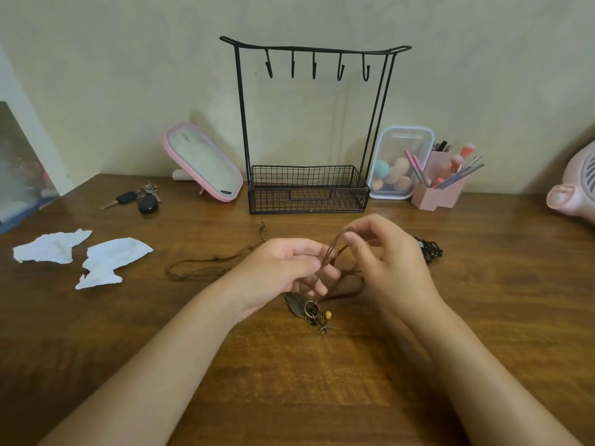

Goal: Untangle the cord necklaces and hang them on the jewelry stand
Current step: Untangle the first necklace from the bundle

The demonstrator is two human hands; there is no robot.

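The person's left hand (283,272) and right hand (389,268) are working close together just above the table (289,381), fingertips almost meeting. Both are pinching the brown cord necklace (335,249). Its strands are arching up in a narrow loop between the two thumbs, then running down and back toward the person. They are ending in a cluster of pendants (317,312), a dark feather, metal rings and a pale bead, lying on the wood just under the hands on the near side.

To the left of the left hand, a second brown cord (199,268) is lying flat. Its long axis is running left to right, and one loose end is pointing away toward the stand. Just beyond the right hand, a black cord necklace (429,251) is sitting bunched up.

Straight ahead of the hands, the jewelry stand (315,49) is standing upright against the wall, with five hooks hanging down from its top bar and a wire basket (306,191) at its foot. Ahead and right of the right hand, a clear box (401,132) is holding rounded makeup sponges, and touching it, a pink holder (441,196) is bristling with brushes leaning rightward. Ahead and left of the left hand, a pink mirror (206,165) is tilting back, with car keys (141,197) beside it. Two torn paper scraps (83,255) are lying well off to the left.
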